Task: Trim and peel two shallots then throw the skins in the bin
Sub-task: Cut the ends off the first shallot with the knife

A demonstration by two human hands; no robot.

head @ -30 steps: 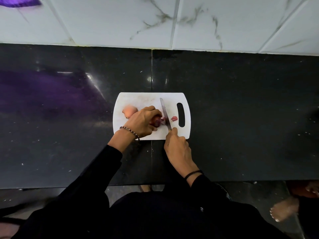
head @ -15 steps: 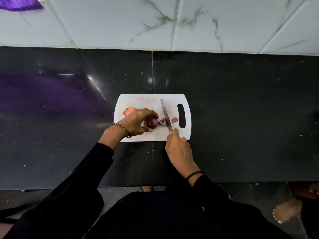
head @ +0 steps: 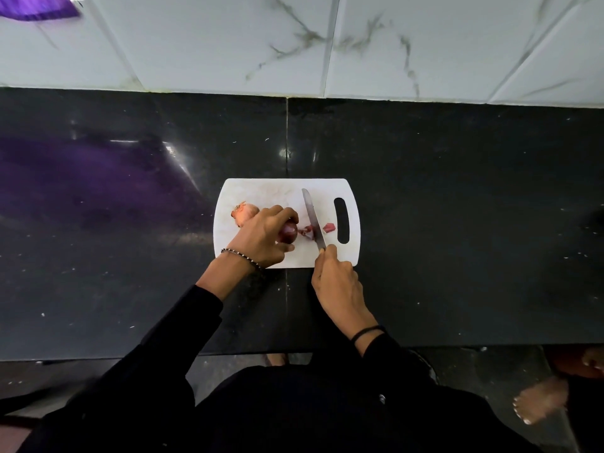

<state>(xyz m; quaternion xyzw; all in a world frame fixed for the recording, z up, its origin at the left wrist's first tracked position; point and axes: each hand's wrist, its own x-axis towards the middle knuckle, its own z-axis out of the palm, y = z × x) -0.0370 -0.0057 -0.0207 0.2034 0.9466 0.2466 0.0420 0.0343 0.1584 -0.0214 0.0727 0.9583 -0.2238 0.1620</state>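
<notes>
Shallot (head: 290, 232), dark purple, lies at the centre of the frame on a white cutting board (head: 271, 191). The left hand (head: 261, 237) pinches it, fingers and thumb curled over it from the left. Its long axis seems to run left to right, with the bare end pointing right toward the knife (head: 312, 214). The right hand (head: 336, 282), lower and to the right, is wrapped round the knife's handle. The blade runs up the frame, roughly crosswise to the shallot and just right of it, over small purple scraps (head: 306, 231). A cut piece (head: 329, 227) lies right of the blade. The second shallot (head: 245, 213), orange-skinned, sits on the board's left part, just beyond the left knuckles. The left hand hides most of the held shallot, so its left end and remaining skin cannot be judged. The knife handle is hidden inside the right fist.
</notes>
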